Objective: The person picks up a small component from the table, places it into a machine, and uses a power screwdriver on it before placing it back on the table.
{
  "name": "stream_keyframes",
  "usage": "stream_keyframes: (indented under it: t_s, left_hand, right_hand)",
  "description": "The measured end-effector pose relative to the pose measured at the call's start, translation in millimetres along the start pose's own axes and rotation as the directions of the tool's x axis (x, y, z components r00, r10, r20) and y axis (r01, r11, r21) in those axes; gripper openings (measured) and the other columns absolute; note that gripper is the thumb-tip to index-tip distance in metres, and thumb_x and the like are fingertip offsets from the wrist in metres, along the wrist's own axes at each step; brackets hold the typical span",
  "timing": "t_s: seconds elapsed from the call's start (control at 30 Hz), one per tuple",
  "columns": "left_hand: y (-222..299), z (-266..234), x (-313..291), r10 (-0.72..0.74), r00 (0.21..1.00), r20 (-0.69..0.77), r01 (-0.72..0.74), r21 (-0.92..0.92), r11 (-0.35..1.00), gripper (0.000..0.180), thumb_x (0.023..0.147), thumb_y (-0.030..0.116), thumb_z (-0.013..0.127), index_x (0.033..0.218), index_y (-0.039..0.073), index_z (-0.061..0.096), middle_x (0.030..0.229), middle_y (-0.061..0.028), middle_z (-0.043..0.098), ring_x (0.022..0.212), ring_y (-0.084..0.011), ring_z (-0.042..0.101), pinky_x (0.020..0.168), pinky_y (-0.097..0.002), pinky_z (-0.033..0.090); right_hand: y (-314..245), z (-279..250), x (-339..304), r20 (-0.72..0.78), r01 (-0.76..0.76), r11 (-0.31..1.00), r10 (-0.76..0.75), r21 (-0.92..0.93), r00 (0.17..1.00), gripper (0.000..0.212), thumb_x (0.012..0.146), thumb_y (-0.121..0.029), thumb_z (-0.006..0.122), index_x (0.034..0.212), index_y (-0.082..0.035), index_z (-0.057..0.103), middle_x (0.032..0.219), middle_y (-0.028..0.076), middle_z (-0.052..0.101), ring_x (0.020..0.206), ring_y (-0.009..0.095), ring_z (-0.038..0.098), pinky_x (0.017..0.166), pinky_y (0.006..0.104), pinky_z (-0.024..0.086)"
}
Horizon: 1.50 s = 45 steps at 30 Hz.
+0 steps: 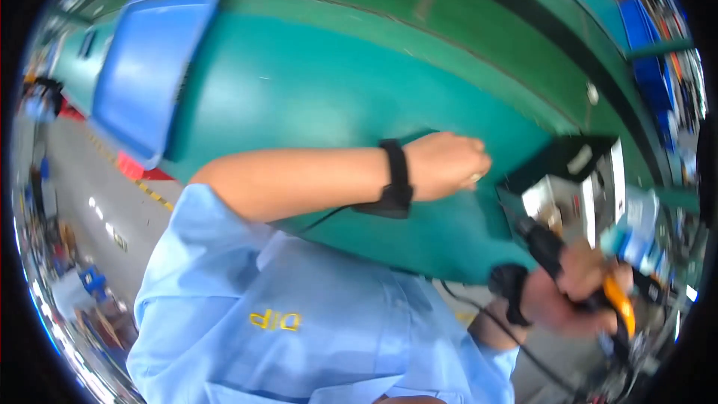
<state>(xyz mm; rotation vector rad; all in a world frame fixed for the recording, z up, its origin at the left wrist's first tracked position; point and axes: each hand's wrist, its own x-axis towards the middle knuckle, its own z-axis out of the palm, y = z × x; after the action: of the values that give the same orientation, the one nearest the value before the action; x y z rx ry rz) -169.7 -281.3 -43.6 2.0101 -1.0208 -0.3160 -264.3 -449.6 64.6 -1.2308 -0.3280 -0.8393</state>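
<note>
My left hand (pixel 447 166) is closed in a loose fist, palm down, above the green tabletop (pixel 299 97). Whatever its fingers may hold is hidden beneath them. At the right, my right hand (pixel 576 288) grips a power drill (pixel 544 245) with a black body and an orange part. The drill's black nose points up and left, beside an open black-and-white box (pixel 609 187). Small parts seem to lie inside that box, too unclear to name. The right hand and drill are smeared by motion. Each wrist wears a black band; a dark cord runs from each.
A blue tray (pixel 142 67) lies at the table's far left end. Just right of the box stands a clear plastic bottle (pixel 642 217) with blue on it. Blue bins (pixel 649 60) line the far right. A green ledge (pixel 359 19) borders the table's far side.
</note>
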Motion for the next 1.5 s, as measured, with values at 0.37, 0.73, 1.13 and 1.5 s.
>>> stream_keyframes:
  t_s: [0.37,0.73,1.13,1.5]
  left_hand:
    - [-130.6,-225.7,32.5,-0.275,0.694,-0.665,0.625,0.368,0.688,0.041,0.079,0.038,0.065,0.112,0.013,0.064,0.112,-0.0208,0.056,0.105,-0.035,0.056,0.09,-0.0426,0.046]
    - [-311.9,-434.9,-188.4,-0.73,0.242,-0.639,0.847,0.506,-0.161,0.028,0.075,0.021,0.067,0.098,0.006,0.069,0.106,-0.0178,0.065,0.103,-0.032,0.062,0.086,-0.0404,0.05]
    - [-66.0,-198.1,3.6,-0.074,0.984,-0.161,0.119,0.293,0.949,0.01,0.08,0.003,0.062,0.089,0.004,0.066,0.094,-0.0112,0.06,0.09,-0.0259,0.061,0.076,-0.034,0.048]
    - [21.1,-2.0,-15.0,0.118,0.971,0.207,-0.114,-0.031,0.993,0.032,0.077,-0.001,0.063,0.108,0.008,0.058,0.098,-0.0109,0.056,0.078,-0.0273,0.059,0.071,-0.0364,0.05]
  right_hand:
    - [-2.0,6.7,4.2,0.008,-0.023,0.999,0.023,0.047,1.0,0.032,0.092,-0.037,0.054,0.098,-0.007,0.046,0.068,0.002,0.043,0.048,0.012,0.039,0.047,0.0261,0.032]
    - [-16.5,-12.5,0.4,-0.066,-0.009,0.987,-0.002,-0.157,0.998,0.029,0.093,-0.033,0.052,0.097,-0.005,0.046,0.072,0.005,0.046,0.049,0.015,0.04,0.044,0.0273,0.033]
    - [-38.5,-23.8,-8.4,-0.121,-0.115,0.986,0.101,-0.123,0.988,0.043,0.09,-0.045,0.056,0.104,-0.006,0.043,0.055,-0.004,0.039,0.048,0.005,0.037,0.046,0.0196,0.027]
    - [-41.4,-51.4,23.8,-0.045,-0.064,0.99,0.059,-0.123,0.997,0.059,0.088,-0.061,0.046,0.102,-0.004,0.047,0.056,0.002,0.044,0.047,0.014,0.043,0.049,0.0303,0.037]
